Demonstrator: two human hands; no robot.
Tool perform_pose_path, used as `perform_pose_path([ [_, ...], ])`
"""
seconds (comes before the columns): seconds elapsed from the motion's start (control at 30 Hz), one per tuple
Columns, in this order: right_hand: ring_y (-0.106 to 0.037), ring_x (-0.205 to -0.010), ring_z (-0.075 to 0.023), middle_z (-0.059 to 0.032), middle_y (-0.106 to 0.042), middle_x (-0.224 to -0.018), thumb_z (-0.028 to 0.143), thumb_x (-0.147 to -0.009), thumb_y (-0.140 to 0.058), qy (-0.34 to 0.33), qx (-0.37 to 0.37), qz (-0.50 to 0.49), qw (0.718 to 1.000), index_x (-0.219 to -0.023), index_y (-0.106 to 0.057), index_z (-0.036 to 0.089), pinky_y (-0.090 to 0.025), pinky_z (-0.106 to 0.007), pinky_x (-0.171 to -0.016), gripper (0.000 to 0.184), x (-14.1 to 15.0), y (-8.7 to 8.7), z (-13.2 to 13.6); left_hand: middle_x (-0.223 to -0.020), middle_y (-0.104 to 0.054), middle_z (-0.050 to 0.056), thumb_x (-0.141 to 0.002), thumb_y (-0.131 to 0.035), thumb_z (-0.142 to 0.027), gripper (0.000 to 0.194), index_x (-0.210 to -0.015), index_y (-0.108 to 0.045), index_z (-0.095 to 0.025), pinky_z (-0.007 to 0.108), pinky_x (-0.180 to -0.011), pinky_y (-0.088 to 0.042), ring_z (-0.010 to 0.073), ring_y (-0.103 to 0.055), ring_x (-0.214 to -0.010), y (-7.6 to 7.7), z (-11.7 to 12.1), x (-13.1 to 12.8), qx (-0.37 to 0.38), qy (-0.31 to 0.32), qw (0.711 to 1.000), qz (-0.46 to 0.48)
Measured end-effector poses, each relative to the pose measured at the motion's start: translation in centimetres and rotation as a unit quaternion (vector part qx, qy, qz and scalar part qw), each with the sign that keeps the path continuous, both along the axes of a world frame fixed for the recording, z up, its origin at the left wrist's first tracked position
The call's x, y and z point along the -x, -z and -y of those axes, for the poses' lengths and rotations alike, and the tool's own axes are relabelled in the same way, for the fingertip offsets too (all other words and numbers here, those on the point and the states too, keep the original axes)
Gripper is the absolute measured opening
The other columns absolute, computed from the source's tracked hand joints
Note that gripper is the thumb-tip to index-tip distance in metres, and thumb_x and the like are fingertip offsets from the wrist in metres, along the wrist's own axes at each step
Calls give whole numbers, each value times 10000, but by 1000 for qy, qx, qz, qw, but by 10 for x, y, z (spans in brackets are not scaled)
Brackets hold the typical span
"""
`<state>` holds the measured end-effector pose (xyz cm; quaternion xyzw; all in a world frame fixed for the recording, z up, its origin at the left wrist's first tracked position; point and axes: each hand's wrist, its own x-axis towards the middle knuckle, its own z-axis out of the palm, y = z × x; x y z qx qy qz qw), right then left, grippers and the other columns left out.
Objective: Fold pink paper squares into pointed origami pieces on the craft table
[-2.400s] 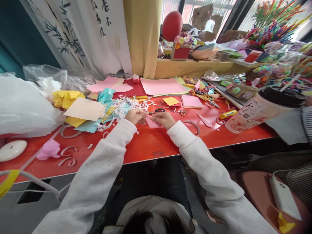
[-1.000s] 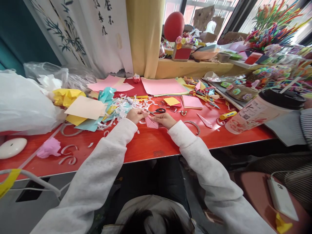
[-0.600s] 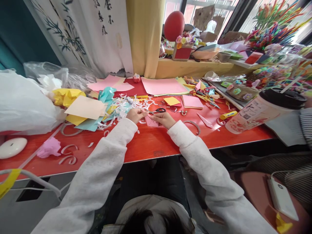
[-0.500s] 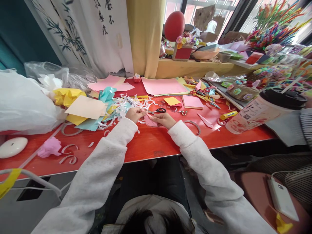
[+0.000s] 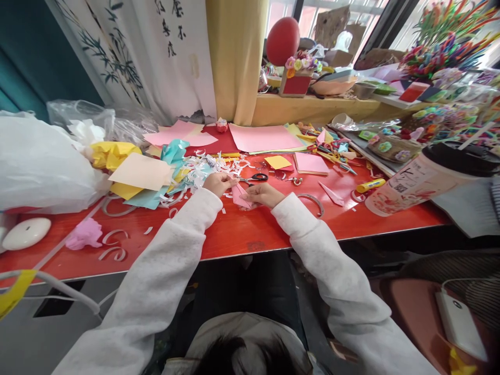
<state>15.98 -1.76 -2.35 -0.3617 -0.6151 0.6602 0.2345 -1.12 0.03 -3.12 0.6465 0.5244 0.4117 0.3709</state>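
Note:
A small folded piece of pink paper (image 5: 239, 196) is held between my two hands, just above the red table. My left hand (image 5: 219, 183) pinches its upper left end with the fingertips. On the other side, my right hand (image 5: 264, 195) grips the paper's right edge, thumb on top; some of its fingers are hidden. Right behind the paper lie black-handled scissors (image 5: 258, 177), partly covered by the hands. White paper shreds (image 5: 203, 174) are heaped beyond my left hand. To the right, a pointed folded pink paper (image 5: 331, 194) rests on the table.
On the red table (image 5: 230, 239), stacked paper squares (image 5: 311, 163) and a silver bangle (image 5: 314, 201) lie to the right. A large drink cup (image 5: 414, 179) leans near the right edge. Coloured sheets (image 5: 140, 172) and a white plastic bag (image 5: 42, 166) occupy the left.
My right hand has shifted slightly on the pink paper, which now shows more of its length and hangs at a steeper tilt. The whole view has moved a little.

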Motion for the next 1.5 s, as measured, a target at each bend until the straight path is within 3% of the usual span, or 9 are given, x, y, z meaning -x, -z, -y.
perform_pose_path([
  [0.13, -600, -515, -121, -54, -645, -606, 279, -642, -645, -13, 26, 15, 999, -615, -567, 132, -491, -221, -455, 169, -1, -1, 1, -504, -520, 6, -632, -542, -542, 426, -576, -564, -120, 227, -513, -415, 104, -498, -493, 1, 4, -7, 9, -14, 1000, 18],
  [0.27, -598, -531, -121, -19, -622, -608, 293, -633, -654, 87, 30, -62, 994, -714, -528, 146, -498, -239, -493, 209, -2, 2, -2, -737, -594, 80, -695, -326, -659, 612, -766, -576, -105, 231, -485, -435, 126, -549, -572, -2, 6, -13, 59, -12, 994, 90],
  [0.37, -549, -506, -76, 45, -561, -581, 303, -597, -675, 182, 4, -151, 972, -716, -467, 168, -473, -221, -519, 275, -1, 7, -7, -912, -579, 102, -658, -460, -612, 559, -909, -539, -119, 243, -524, -462, 154, -567, -704, -2, 8, -18, 52, 36, 996, 58],
  [0.5, -456, -492, -28, 71, -472, -546, 306, -564, -688, 199, -52, -221, 953, -590, -405, 160, -379, -162, -487, 320, 0, 12, -12, -1074, -519, 105, -533, -691, -404, 601, -1020, -467, -132, 318, -745, -462, 191, -538, -912, 2, 14, -27, -19, 71, 996, 54],
  [0.63, -414, -443, -26, 75, -469, -523, 280, -562, -681, 170, -7, -238, 956, -637, -454, 167, -337, -165, -441, 264, 2, 10, -11, -946, -561, 73, -559, -678, -342, 479, -931, -457, -135, 307, -656, -487, 172, -572, -813, 1, 17, -30, -9, 89, 988, 129],
  [0.73, -491, -470, -37, 50, -540, -553, 238, -590, -660, 139, 46, -220, 964, -702, -505, 157, -391, -165, -475, 208, 1, 6, -8, -713, -570, 12, -579, -663, -325, 348, -797, -470, -134, 240, -506, -471, 118, -559, -616, -5, 18, -24, 1, 106, 982, 154],
  [0.87, -573, -514, -67, 23, -591, -566, 202, -625, -630, 170, 33, -186, 967, -710, -510, 149, -435, -167, -490, 156, -2, 2, -8, -547, -516, -28, -570, -671, -296, 285, -731, -518, -118, 182, -395, -385, 63, -472, -448, -13, 18, -17, 16, 109, 984, 141],
  [1.07, -593, -499, -84, -9, -626, -568, 132, -633, -606, 178, 29, -163, 970, -704, -538, 129, -470, -173, -490, 98, -2, 1, -6, -543, -528, -28, -605, -638, -267, 355, -924, -589, -118, 199, -373, -399, 70, -472, -419, -16, 21, -16, 66, 83, 982, 156],
  [1.5, -641, -580, -116, -14, -654, -595, 89, -673, -585, 163, 42, -167, 971, -748, -546, 132, -525, -193, -559, 94, -9, -4, -2, -631, -622, 10, -601, -622, -114, 307, -903, -660, -149, 252, -502, -511, 76, -545, -448, -23, 22, -11, 159, 83, 962, 207],
])
